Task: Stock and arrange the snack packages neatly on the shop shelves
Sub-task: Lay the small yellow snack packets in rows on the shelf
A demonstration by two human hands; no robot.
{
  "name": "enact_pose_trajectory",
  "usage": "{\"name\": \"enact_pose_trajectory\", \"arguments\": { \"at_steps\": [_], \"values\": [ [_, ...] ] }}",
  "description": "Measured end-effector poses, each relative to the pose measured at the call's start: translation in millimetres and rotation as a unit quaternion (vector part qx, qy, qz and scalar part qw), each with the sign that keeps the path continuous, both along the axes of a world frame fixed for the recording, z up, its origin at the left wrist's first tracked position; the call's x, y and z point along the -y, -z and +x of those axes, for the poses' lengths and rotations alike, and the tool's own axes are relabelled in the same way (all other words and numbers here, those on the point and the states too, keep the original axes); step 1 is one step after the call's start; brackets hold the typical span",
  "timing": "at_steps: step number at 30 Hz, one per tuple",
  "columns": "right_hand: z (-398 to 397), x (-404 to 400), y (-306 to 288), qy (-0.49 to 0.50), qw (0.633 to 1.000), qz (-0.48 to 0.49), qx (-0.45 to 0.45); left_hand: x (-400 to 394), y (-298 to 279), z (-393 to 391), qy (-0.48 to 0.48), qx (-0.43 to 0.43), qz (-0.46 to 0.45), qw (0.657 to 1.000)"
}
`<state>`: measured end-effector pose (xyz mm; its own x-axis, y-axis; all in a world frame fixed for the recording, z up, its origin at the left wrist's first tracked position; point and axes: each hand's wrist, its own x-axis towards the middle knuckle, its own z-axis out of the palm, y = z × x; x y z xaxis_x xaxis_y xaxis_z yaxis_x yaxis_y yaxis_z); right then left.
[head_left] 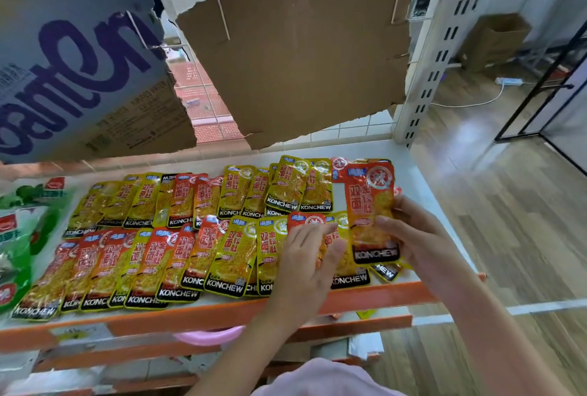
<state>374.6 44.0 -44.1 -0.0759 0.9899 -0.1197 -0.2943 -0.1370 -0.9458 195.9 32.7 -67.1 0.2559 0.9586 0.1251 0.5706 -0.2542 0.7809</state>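
Two overlapping rows of yellow and orange KONCHEW snack packets [197, 230] lie flat on the white shelf [422, 179] with its orange front edge. My right hand [413, 233] grips an orange packet [370, 214] at the right end of the rows, thumb on its front, lifted slightly above the others. My left hand [309, 256] lies with straight fingers flat on the yellow packets in the front row, just left of that orange packet.
Green snack bags [22, 237] sit at the shelf's left end. Torn cardboard sheets [305, 56] and a blue-printed box [73, 78] hang over the wire back grid. A white slotted upright [435, 56] stands at the right; wooden floor lies beyond. Lower orange shelves sit beneath.
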Motion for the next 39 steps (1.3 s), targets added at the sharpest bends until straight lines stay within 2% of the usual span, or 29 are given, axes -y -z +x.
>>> {"name": "enact_pose_trajectory", "arguments": {
  "at_steps": [2,4,6,7,8,9,11,12,13,14,16,20,21,23,24,25,27,31,36,39],
  "values": [
    [-5.4,0.0,1.3,-0.030,0.999,-0.001,-0.023,-2.7,-10.3,6.7,0.012,0.099,-0.053,0.994],
    [-8.6,-1.0,1.4,-0.055,0.998,0.011,0.013,-6.7,-15.3,11.8,-0.012,0.159,-0.070,0.985],
    [-7.5,-2.1,3.0,-0.053,0.993,0.038,0.094,-11.6,-18.0,11.3,-0.049,0.187,-0.065,0.979],
    [-5.2,-3.2,4.4,-0.030,0.982,0.060,0.177,-13.5,-18.4,9.3,-0.062,0.194,-0.066,0.977],
    [-1.2,-5.5,8.2,0.006,0.952,0.078,0.297,-15.4,-17.8,6.8,-0.070,0.199,-0.070,0.975],
    [3.7,-7.9,13.4,0.033,0.898,0.087,0.431,-16.1,-17.1,3.4,-0.075,0.202,-0.077,0.973],
    [11.6,-11.6,25.0,0.006,0.752,0.053,0.657,-17.6,-13.6,-2.7,-0.085,0.204,-0.089,0.971],
    [15.2,-12.8,31.5,-0.026,0.696,0.022,0.718,-17.8,-12.0,-4.6,-0.091,0.204,-0.095,0.970],
    [17.6,-14.0,37.1,-0.046,0.666,-0.001,0.745,-18.1,-10.5,-5.6,-0.098,0.204,-0.101,0.969],
    [19.7,-14.5,41.4,-0.049,0.659,-0.011,0.751,-18.7,-8.8,-6.3,-0.103,0.203,-0.105,0.968],
    [21.8,-15.4,44.8,-0.015,0.686,-0.010,0.727,-20.0,-5.3,-6.1,-0.111,0.192,-0.112,0.969],
    [26.8,-14.7,42.4,0.128,0.810,0.007,0.572,-18.6,0.6,-4.8,-0.105,0.188,-0.141,0.966],
    [30.3,-14.0,40.6,0.145,0.852,0.000,0.503,-18.1,1.6,-4.0,-0.104,0.188,-0.146,0.966],
    [34.3,-10.4,32.4,0.136,0.946,-0.021,0.293,-17.6,2.4,-1.4,-0.099,0.189,-0.151,0.965],
    [34.9,-7.4,28.9,0.111,0.975,-0.026,0.188,-17.8,2.6,0.0,-0.097,0.191,-0.154,0.965],
    [34.4,-4.3,26.5,0.080,0.990,-0.028,0.115,-18.1,2.7,1.4,-0.097,0.192,-0.156,0.964],
    [30.7,0.4,24.8,0.035,0.997,-0.026,0.063,-18.5,2.9,2.8,-0.098,0.188,-0.157,0.964],
    [24.1,2.8,24.2,0.022,0.998,-0.037,0.050,-19.9,1.6,4.2,-0.092,0.183,-0.153,0.967],
    [24.7,2.3,22.9,0.001,0.997,-0.033,0.076,-23.9,-0.1,5.4,-0.087,0.179,-0.157,0.967],
    [29.7,0.4,16.0,-0.001,0.991,-0.007,0.131,-26.4,-1.1,4.4,-0.071,0.121,-0.141,0.980]
  ]
}}
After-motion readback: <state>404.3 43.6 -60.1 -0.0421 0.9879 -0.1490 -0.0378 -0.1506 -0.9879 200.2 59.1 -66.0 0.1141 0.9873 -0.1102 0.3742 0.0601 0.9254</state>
